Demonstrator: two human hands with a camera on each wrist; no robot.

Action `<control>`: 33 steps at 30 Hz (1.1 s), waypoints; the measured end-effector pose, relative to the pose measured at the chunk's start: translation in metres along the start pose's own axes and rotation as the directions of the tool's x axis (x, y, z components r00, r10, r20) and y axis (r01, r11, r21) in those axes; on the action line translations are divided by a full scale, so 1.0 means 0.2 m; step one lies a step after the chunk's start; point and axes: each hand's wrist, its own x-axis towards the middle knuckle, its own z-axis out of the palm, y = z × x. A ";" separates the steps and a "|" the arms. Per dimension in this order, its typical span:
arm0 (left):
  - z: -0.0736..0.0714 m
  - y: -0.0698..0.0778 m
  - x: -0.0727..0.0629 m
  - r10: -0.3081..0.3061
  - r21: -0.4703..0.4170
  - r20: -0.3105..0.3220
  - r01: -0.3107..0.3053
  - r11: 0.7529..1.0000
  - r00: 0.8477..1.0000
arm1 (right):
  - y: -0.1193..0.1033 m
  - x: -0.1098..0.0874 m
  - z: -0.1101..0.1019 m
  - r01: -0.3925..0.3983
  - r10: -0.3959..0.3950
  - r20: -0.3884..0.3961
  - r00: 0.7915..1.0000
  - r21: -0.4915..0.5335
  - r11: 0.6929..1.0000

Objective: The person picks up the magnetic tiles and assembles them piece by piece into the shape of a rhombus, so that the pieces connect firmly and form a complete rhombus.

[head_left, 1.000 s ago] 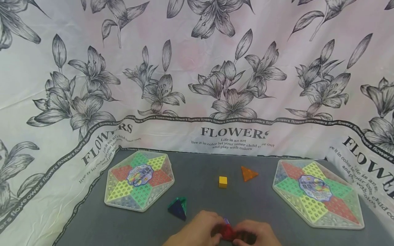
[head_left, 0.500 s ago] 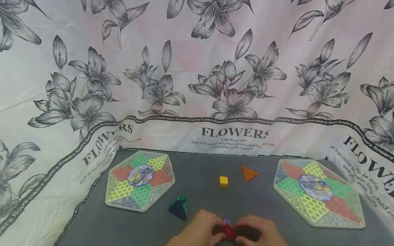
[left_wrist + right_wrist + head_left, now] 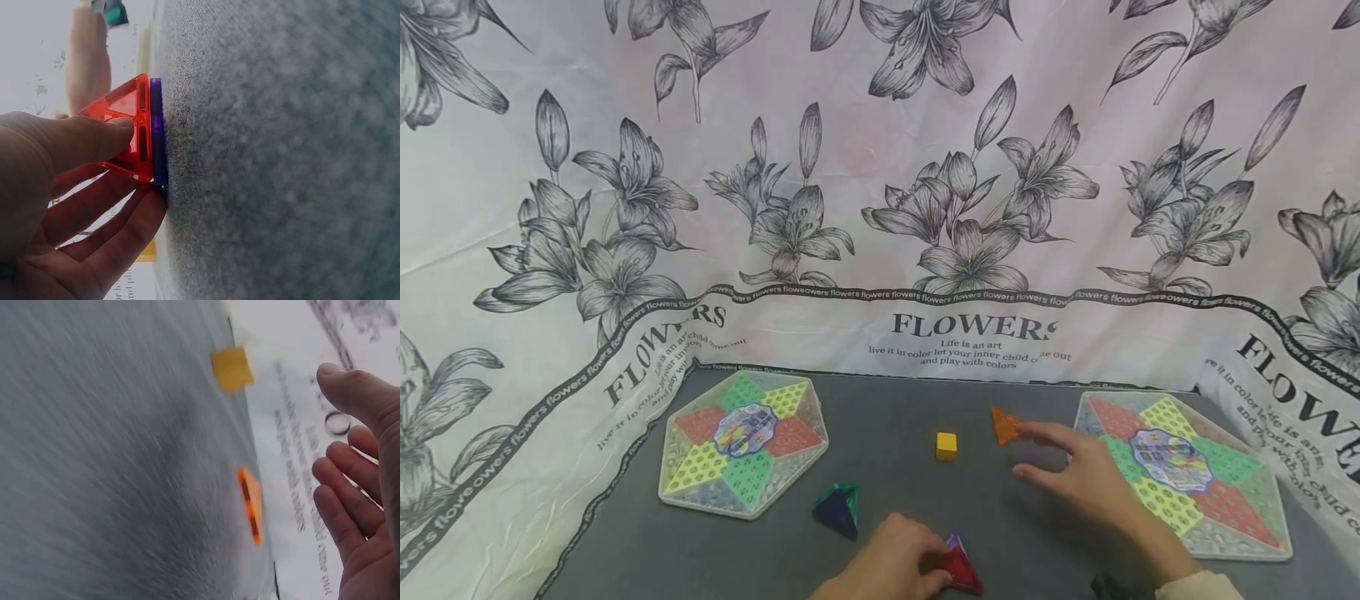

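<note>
My left hand (image 3: 891, 560) holds a translucent red triangular magnetic tile (image 3: 961, 570), with the thumb on its face. In the left wrist view, a purple tile (image 3: 158, 131) lies flat on the grey table against the red one's lower edge. My right hand (image 3: 1086, 477) reaches over the table, fingers extended and parted from the thumb. Its fingertips overlap the orange triangular tile (image 3: 1003, 426) in the head view; the right wrist view shows that tile (image 3: 250, 505) flat and apart from the hand. A yellow cube (image 3: 946, 447) sits left of the orange tile.
A dark blue tile (image 3: 837, 512) and a green tile (image 3: 847, 493) rest together left of centre. Hexagonal Chinese checkers sets flank the work area, one on the left (image 3: 742, 446) and one on the right (image 3: 1176, 462). A flower-print cloth (image 3: 820, 333) rises behind the table.
My right hand has left the red tile and moved forward and right toward the orange tile. The left hand stays at the red tile, which shows more now.
</note>
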 end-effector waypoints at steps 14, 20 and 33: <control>-0.07 0.05 -0.01 0.032 -0.031 0.003 -0.032 0.999 0.999 | 0.20 0.24 0.10 -0.152 0.152 0.104 0.983 -0.008 0.988; -0.01 -0.01 -0.01 0.038 -0.030 -0.017 -0.038 0.999 0.999 | 0.23 0.25 0.15 -0.134 0.136 0.108 0.985 -0.020 0.991; -0.04 0.02 -0.01 -0.028 -0.080 0.022 0.030 0.996 0.999 | 0.16 0.21 0.20 -0.072 0.077 0.049 0.996 -0.092 0.993</control>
